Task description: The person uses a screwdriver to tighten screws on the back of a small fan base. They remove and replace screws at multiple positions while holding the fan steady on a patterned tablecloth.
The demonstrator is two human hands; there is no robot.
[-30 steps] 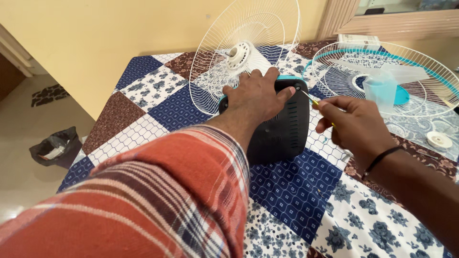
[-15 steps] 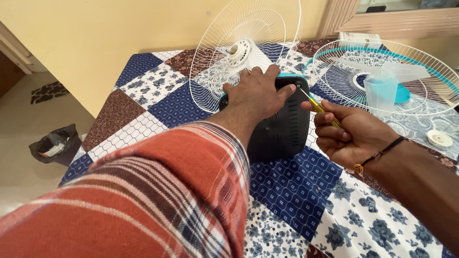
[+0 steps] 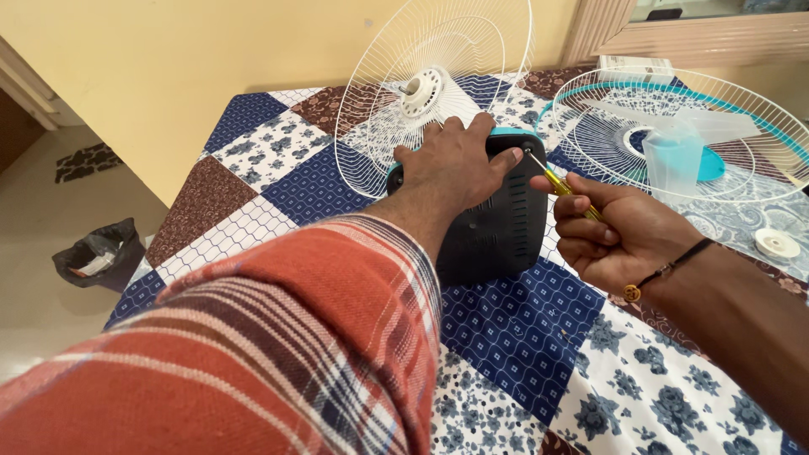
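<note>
A patchwork quilt [image 3: 539,337] of navy, brown and white floral squares covers the surface in front of me, with a plain yellow wall behind it. My left hand [image 3: 455,168] lies spread and flat over the top of the black motor housing [image 3: 497,232], fingers loose and pressing down, the fingertips reaching its teal rim. The housing is matte moulded plastic, rounded at the corners, with small vent slots, and it rests on a navy square of the quilt. My right hand [image 3: 619,232] is clenched around the yellow handle of a screwdriver [image 3: 560,184]; its thin metal shaft slants up and left, the tip set on a screw at the housing's upper right corner, just beside my left index fingertip. A dark cord bracelet with a gold bead sits on my right wrist.

Just behind the housing the white wire rear fan guard [image 3: 434,88] stands upright. To the right a second wire guard with a teal rim [image 3: 674,131] lies flat, with the translucent fan blade [image 3: 674,152] in it. A small white round cap [image 3: 777,243] rests on the quilt near the right edge. On the tiled floor to the left sits a black bag [image 3: 97,255].
</note>
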